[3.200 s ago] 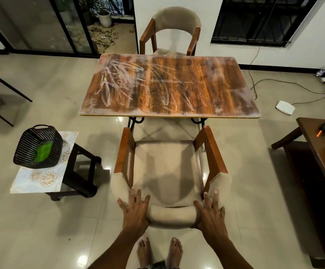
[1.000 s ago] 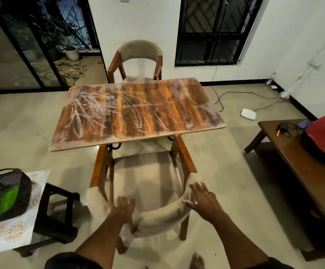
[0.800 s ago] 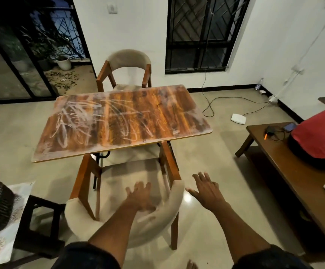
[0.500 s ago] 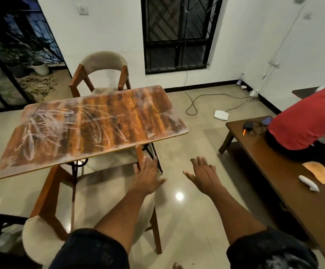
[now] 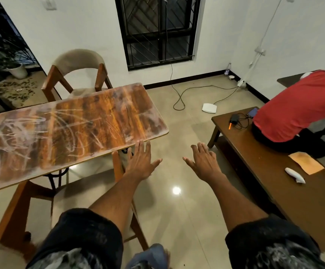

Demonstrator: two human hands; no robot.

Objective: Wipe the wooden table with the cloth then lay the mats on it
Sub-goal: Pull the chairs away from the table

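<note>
Desk (image 5: 91, 121): wood-grain top, orange-brown, glossy, smeared with whitish streaks and powdery haze. Far chair (image 5: 76, 74): reddish wood frame, beige cloth back, matt. Near chair (image 5: 117, 167) under desk: same wood, beige cloth seat. Floor (image 5: 177, 210): pale tile, polished, bright lamp glare. Right side table (image 5: 274, 171): dark brown wood, smooth, low sheen. On it, orange paper sheet (image 5: 306, 163). Window (image 5: 157, 30): black metal bars.

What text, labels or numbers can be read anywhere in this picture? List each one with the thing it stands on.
None can be read.
Bottle by the far wall: any label is too small and blurred to read.
Phone on the dark side table: its screen shows no legible text.
Wooden table: only white smears, no writing.
</note>
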